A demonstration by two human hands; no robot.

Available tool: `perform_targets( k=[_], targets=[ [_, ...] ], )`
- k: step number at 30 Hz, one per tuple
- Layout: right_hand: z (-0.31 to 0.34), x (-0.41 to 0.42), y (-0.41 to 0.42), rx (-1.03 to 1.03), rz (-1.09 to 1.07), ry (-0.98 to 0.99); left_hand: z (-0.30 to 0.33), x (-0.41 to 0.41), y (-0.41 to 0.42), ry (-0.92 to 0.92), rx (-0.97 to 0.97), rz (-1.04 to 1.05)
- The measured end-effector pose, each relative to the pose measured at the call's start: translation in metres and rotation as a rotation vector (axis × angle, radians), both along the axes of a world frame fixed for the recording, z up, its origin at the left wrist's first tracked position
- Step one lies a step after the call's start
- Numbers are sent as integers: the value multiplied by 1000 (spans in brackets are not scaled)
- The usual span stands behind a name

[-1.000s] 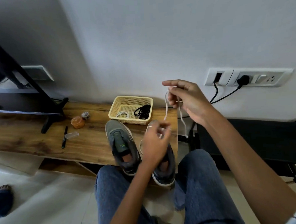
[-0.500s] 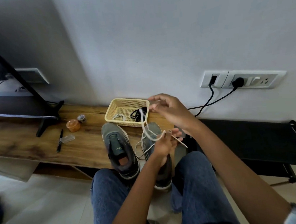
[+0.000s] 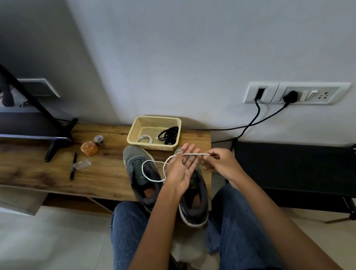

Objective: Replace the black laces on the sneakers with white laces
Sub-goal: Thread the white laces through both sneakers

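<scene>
Your bench (image 3: 30, 169) carries two sneakers (image 3: 143, 176), a basket (image 3: 173, 122), a jar (image 3: 88, 148) and a pen (image 3: 72, 166). The basket holds a coiled white lace (image 3: 144, 139) beside black laces (image 3: 169, 134). Over the right sneaker, your left hand (image 3: 180, 169) lies flat, fingers straight, under another white lace (image 3: 154, 171), whose tip your right hand (image 3: 222, 163) pinches.

My left hand (image 3: 181, 169) palm up, fingers straight and together, white lace (image 3: 154, 173) draped across them. My right hand (image 3: 220, 163) just right of it, thumb and forefinger pinching lace tip. Both forearms reach forward over knees.
</scene>
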State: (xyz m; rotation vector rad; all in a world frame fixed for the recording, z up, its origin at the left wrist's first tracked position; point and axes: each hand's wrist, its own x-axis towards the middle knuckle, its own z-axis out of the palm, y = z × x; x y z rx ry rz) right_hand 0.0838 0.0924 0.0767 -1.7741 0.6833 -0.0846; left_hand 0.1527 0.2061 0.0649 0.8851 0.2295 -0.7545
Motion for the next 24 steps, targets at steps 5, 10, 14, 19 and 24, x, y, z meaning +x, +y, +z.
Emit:
perform_targets(
  k=[5,10,14,19,24],
  targets=[
    [0,-1,1,65,-4,-136,-1,2,7,-24,47,40],
    [-5,1,6,73,28,-175,-6,0,10,-17,126,39],
    [-19,4,6,28,-91,-147,-10,-3,21,-155,490,-177],
    [-34,6,5,-75,-101,-50,-17,-6,34,-831,1161,-144],
    [-39,13,13,32,-92,-24,-28,0,28,-1213,1054,-404]
  ],
)
